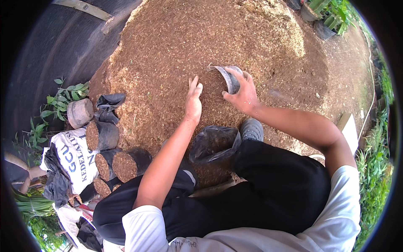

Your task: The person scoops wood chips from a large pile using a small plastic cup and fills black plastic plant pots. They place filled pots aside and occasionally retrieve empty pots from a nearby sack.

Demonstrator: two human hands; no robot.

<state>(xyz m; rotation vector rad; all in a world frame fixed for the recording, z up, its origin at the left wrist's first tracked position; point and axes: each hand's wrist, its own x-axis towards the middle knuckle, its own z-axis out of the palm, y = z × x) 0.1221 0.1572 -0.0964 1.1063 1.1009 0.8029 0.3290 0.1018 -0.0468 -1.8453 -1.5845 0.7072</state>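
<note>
My right hand [241,93] grips a curved grey scoop [233,78] that looks like a cut piece of plastic pot or pipe. Its edge rests at the surface of a wide heap of brown soil mixed with pale husks [176,47]. To the left of the scoop, my left hand [193,100] is empty, fingers extended and slightly apart, just over the heap. Between my feet stands an open black plastic grow bag [215,143], its rim spread and dark material inside. How full it is I cannot tell.
Several filled black grow bags [126,167] lie at the left beside a printed white sack [74,157]. An upturned-looking grey pot [80,113] sits near leafy plants [64,97]. Dark netting [53,56] borders the heap. Potted plants [315,12] stand at upper right, and a pale hose [371,78] runs below them.
</note>
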